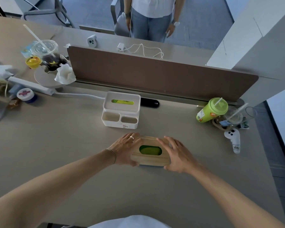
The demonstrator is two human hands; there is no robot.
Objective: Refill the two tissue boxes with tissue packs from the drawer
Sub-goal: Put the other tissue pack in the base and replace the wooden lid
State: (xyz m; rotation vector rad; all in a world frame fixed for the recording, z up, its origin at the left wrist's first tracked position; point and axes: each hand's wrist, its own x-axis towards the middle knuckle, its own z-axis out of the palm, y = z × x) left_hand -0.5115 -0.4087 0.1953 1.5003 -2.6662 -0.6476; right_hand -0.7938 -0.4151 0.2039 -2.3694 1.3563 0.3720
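Observation:
A tissue box with a wooden lid (150, 159) sits on the desk in front of me; green tissue-pack wrapping (150, 150) shows through its oval slot. My left hand (127, 149) grips the lid's left end and my right hand (176, 155) grips its right end. Behind it stands a white tissue box (121, 110) with two empty front compartments, and a green pack (122, 102) shows in its top slot. The drawer is out of view.
A brown divider panel (155, 71) runs across the back of the desk. Cups and a white controller (233, 139) crowd the right; a plate, cups, a power strip and a jar (25, 94) crowd the left. A person (150, 17) stands beyond the divider.

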